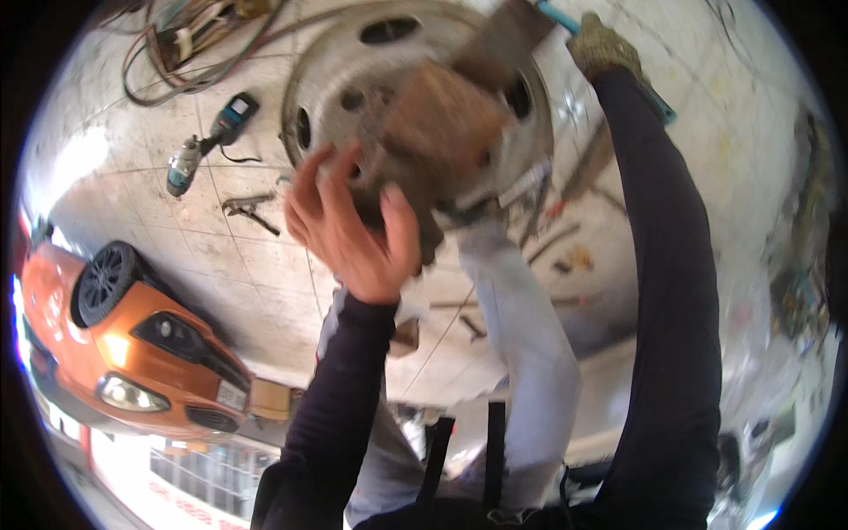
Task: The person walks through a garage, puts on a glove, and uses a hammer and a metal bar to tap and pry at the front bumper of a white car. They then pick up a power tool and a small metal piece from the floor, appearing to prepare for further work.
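My left hand (353, 238) is bare, its separated fingers curled over a dark metal piece (424, 234) on a grey steel truck wheel (316, 87). A rusty square plate (442, 119) lies on the wheel beside it, with a darker rusty plate (499, 40) at the top. My right hand (601, 51), in a mottled work glove, is closed on a teal-handled tool (658, 104) at the upper right, near that darker plate; the tool's head is unclear.
An orange car (132, 344) is at left. A cordless power tool (212, 141), a dark hand tool (252, 210) and hoses (159, 88) lie on the tiled floor. My legs (521, 336) are below the wheel, near scattered metal bars (556, 238) and a cardboard box (269, 397).
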A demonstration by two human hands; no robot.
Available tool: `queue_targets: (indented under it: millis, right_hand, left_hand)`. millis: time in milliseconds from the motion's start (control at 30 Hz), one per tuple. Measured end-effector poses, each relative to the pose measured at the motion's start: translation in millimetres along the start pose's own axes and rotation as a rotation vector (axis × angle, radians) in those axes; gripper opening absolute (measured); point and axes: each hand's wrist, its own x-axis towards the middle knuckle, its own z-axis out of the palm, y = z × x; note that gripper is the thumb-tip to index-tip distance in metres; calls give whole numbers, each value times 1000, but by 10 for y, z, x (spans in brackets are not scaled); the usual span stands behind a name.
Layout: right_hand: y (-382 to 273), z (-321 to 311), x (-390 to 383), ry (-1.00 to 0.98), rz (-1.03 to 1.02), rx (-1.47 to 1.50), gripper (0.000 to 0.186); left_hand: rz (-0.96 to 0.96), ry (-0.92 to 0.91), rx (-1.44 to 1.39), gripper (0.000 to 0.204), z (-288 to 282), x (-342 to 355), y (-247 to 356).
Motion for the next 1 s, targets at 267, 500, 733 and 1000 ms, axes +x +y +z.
queue_targets:
  millis: [267,500,733,1000]
  right_hand:
    - [349,888,-2832,91,346,967,42]
    - [-870,593,-5537,117,648,1327,44]
    - [-1580,567,-7082,-73,208,1665,49]
    - [-1331,2456,-8148,-7,865,1397,29]
  left_hand:
    - [18,98,-19,40,67,-36,-44]
    - [114,-701,-359,53,-529,-1671,322]
    - [-954,-1112,-714,29,-604,-2899,-365]
    - [-1156,-1088,-333,17,-1253,-3490,-720]
